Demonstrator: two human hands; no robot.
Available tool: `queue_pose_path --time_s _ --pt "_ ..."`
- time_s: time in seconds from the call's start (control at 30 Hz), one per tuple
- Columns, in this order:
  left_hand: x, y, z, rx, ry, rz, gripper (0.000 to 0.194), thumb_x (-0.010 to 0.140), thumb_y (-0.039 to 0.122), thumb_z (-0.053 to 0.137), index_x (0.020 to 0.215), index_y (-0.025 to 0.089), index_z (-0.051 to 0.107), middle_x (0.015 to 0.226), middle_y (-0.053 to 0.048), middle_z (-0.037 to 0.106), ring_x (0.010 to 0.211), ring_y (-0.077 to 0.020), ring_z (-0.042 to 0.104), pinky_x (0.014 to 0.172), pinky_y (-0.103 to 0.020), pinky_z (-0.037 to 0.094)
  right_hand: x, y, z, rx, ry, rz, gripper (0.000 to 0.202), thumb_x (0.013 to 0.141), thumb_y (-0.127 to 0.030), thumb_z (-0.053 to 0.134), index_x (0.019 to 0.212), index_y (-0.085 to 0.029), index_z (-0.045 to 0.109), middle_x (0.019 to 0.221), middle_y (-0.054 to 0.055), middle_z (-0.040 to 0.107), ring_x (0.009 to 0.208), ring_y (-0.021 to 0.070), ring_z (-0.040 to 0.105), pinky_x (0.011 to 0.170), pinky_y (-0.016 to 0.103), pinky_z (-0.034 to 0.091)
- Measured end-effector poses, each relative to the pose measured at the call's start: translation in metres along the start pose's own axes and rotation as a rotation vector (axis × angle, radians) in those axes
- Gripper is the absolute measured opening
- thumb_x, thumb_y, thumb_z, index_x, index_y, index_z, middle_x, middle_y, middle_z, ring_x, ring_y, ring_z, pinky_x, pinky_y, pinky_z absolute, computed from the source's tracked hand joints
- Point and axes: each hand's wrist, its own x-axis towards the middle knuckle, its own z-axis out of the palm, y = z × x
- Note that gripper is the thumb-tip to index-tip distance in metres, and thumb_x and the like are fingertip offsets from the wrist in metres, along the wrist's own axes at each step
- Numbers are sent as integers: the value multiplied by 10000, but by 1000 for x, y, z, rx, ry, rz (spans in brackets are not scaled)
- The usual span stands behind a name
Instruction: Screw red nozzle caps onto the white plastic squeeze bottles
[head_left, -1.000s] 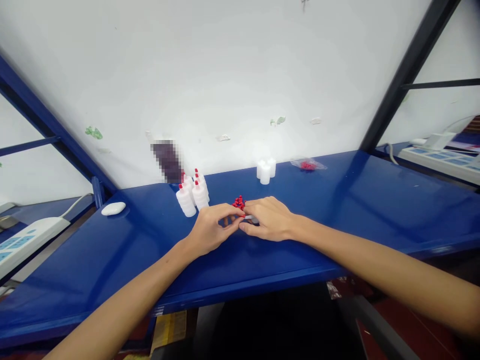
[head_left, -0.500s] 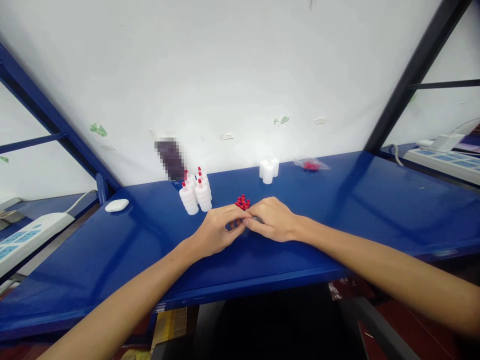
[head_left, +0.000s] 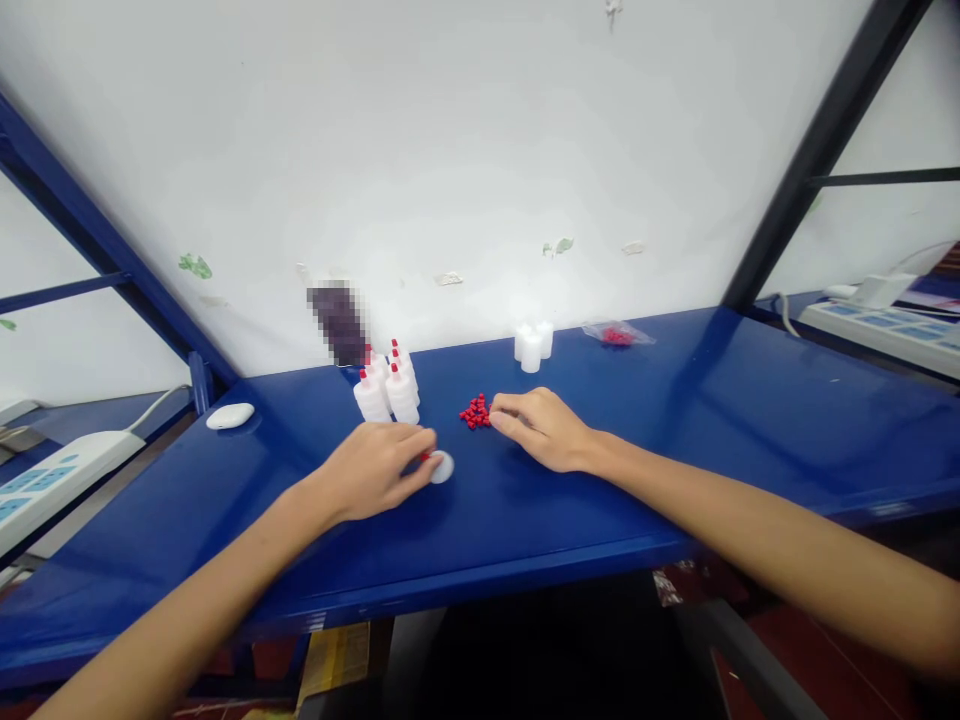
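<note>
My left hand pinches a white round nozzle cap with a small red tip, held just above the blue table with its flat round side facing right. My right hand has thumb and fingers drawn together at the right edge of a loose pile of small red caps. Whether a cap is between those fingertips is too small to tell. Behind my left hand stands a group of several white squeeze bottles with red tips, upright and close together.
White cylindrical containers stand near the wall. Right of them lies a clear plastic bag with red pieces inside. A white rounded object rests on the table at left. Power strips flank the table.
My hands were together in front of the red pile. My left hand has moved left with the nozzle cap, and the right stays beside the pile, which now shows more fully.
</note>
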Motion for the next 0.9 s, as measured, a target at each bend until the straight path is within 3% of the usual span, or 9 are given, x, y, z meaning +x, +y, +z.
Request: queue_pose_path --time_s 0.1,0.17,0.33,0.4,0.5,0.6,0.73,0.83,0.9 --pt "-26 -15 -16 69 -132 -218 297 958 391 404 746 200 490 632 12 542 546 -134 499 555 -256 321 4 7 0 65 77 50 446 984 -458 323 700 -179 523 566 -44 435 521 98 383 563 241 268" --pt "-43 -24 -19 19 -136 -401 287 946 445 415 821 210 520 606 27 545 527 -139 504 542 -251 323 6 9 2 127 137 60 479 973 -483 332 639 -181 494 556 -43 409 519 95 359 552 242 272" --pt "-64 -34 -8 -144 72 -634 333 907 545 452 987 223 490 642 44 587 532 -143 542 558 -247 402 6 7 9 260 278 116 361 781 -482 607 603 -187 499 559 -36 464 540 101 399 536 237 312" --pt "-65 -31 -3 -179 156 -675 353 885 570 477 959 226 463 683 37 612 553 -143 560 570 -250 430 4 8 9 325 306 123 271 774 -400 572 620 -187 507 567 -29 479 541 109 422 541 246 331" --pt "-61 -26 -2 -161 196 -704 358 857 569 521 930 230 434 732 36 627 553 -135 558 575 -253 443 2 9 9 516 222 159 226 831 -293 404 679 -181 530 581 -14 496 545 126 465 553 258 367" --pt "-57 -19 -4 -53 246 -693 345 832 521 568 920 230 405 652 67 561 492 -119 494 552 -252 419 3 7 8 634 65 98 276 891 -257 331 752 -174 554 650 5 541 652 145 533 664 275 420" --pt "-46 0 -4 41 346 -546 215 873 411 518 862 221 417 557 81 430 473 -108 455 540 -235 389 1 -1 4 503 -93 30 271 952 -282 343 838 -179 567 818 22 611 808 161 560 792 300 407" --pt "-24 16 4 30 141 -396 171 921 371 462 984 214 487 605 54 517 506 -122 519 543 -241 393 -2 -2 -2 222 -108 30 290 968 -308 358 841 -187 589 894 32 625 884 187 528 860 355 355" --pt "-4 20 13 78 3 -366 230 959 331 406 1133 212 500 766 -6 621 616 -155 599 583 -262 419 -3 0 -6 50 -99 29 316 978 -355 364 850 -197 606 960 47 615 953 215 479 883 398 315"
